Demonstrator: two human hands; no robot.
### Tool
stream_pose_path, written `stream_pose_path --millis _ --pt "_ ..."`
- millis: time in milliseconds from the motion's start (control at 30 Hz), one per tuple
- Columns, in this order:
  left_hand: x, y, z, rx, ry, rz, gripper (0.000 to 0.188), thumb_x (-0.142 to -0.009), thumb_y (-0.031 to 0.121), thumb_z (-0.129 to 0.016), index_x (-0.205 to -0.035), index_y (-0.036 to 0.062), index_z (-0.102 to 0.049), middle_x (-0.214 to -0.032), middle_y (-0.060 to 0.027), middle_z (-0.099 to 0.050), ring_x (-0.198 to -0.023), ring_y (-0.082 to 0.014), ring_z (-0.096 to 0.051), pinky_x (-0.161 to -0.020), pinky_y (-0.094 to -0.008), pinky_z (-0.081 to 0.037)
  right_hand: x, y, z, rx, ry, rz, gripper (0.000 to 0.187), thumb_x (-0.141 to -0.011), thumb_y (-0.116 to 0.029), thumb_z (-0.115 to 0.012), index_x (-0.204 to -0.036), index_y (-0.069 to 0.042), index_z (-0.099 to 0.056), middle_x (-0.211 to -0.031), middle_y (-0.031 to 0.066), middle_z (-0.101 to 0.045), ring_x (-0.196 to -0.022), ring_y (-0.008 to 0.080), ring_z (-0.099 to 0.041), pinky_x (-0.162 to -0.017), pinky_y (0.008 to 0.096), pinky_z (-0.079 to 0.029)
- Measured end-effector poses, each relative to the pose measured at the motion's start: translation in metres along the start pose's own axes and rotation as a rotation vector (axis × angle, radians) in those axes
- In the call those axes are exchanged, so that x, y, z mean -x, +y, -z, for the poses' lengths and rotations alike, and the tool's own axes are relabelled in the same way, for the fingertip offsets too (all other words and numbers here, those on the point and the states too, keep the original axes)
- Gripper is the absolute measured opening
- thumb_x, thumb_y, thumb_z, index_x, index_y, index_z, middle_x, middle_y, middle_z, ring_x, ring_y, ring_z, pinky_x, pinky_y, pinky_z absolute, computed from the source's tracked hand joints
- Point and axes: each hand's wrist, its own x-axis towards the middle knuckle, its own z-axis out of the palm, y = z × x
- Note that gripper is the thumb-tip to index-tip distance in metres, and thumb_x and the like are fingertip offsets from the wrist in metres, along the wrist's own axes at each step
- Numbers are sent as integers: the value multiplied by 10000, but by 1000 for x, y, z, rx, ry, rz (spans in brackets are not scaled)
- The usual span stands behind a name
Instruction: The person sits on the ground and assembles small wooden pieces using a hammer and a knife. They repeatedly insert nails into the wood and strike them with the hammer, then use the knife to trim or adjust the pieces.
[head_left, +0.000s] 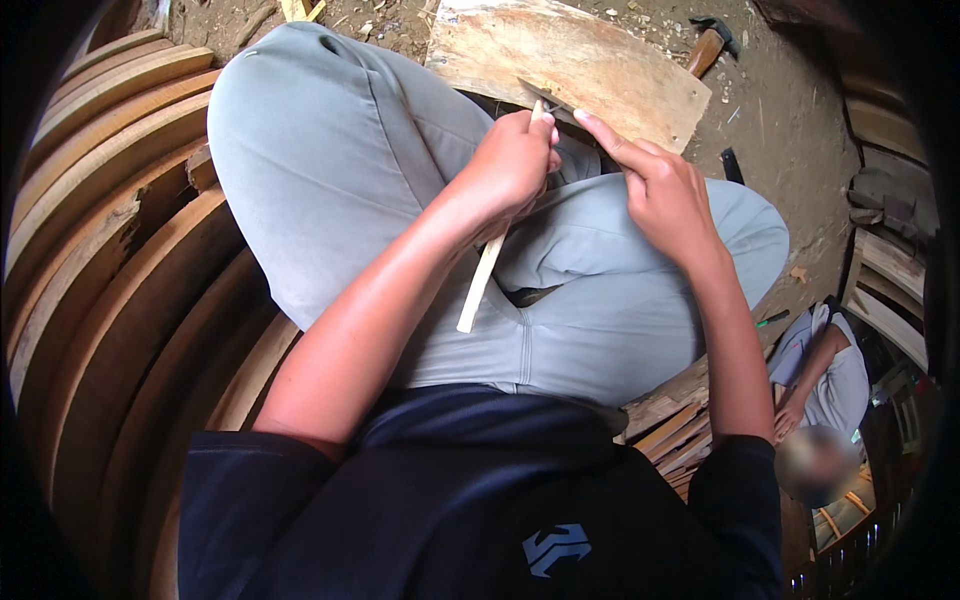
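Observation:
My left hand (pixel 515 165) is closed around a thin, pale wooden stick (pixel 483 280). One end pokes up past my thumb; the longer end hangs down over my lap. From above, my right hand (pixel 668 190) is closed on a knife, its index finger stretched along toward the blade. The dark knife blade (pixel 543 94) points to the upper left and lies across the stick's upper end, beside my left thumb. My right palm hides the knife's handle. Just beyond both hands lies a broad, light wooden board (pixel 590 60), past my crossed legs.
Curved stacked planks (pixel 130 230) crowd the left side. A hammer (pixel 707 50) with a wooden handle lies beside the board. Near my right knee is a black object (pixel 732 166). Another person (pixel 835 370) sits at the lower right, by wood strips (pixel 672 440). Chips litter the dirt floor.

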Motion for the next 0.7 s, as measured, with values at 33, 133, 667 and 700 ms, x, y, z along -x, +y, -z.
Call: stream_pose_path --millis 33,133,667,700 --pt "3 3 -1 12 -2 11 265 -1085 328 -389 -940 121 -465 -719 42 -454 -507 -63 -347 -412 -248 -247 1 0 -1 -13 30 4 702 -858 -1 -496 -1396 -448 -565 -879 170 -685 -809 344 -680 -760 446 -549" --pt "7 5 0 67 -20 47 255 -1086 341 -396 -954 135 -469 -724 55 -457 -525 -52 -338 -430 -238 -237 1 -5 -4 0 41 -15 684 -873 -12 -493 -1393 -450 -566 -924 178 -699 -848 348 -688 -776 448 -554" --pt "8 7 1 66 -37 64 235 -1083 337 -394 -943 158 -453 -746 58 -456 -520 -49 -289 -413 -236 -191 1 6 8 -24 -37 -87 611 -921 -77 -472 -1386 -464 -558 -1112 136 -713 -973 372 -685 -885 445 -543" --pt "8 7 1 61 -35 67 233 -1083 336 -394 -944 159 -454 -745 60 -454 -519 -47 -287 -413 -234 -191 -2 4 7 -22 -33 -114 617 -914 -72 -475 -1388 -459 -559 -1098 143 -714 -962 376 -684 -876 450 -544"
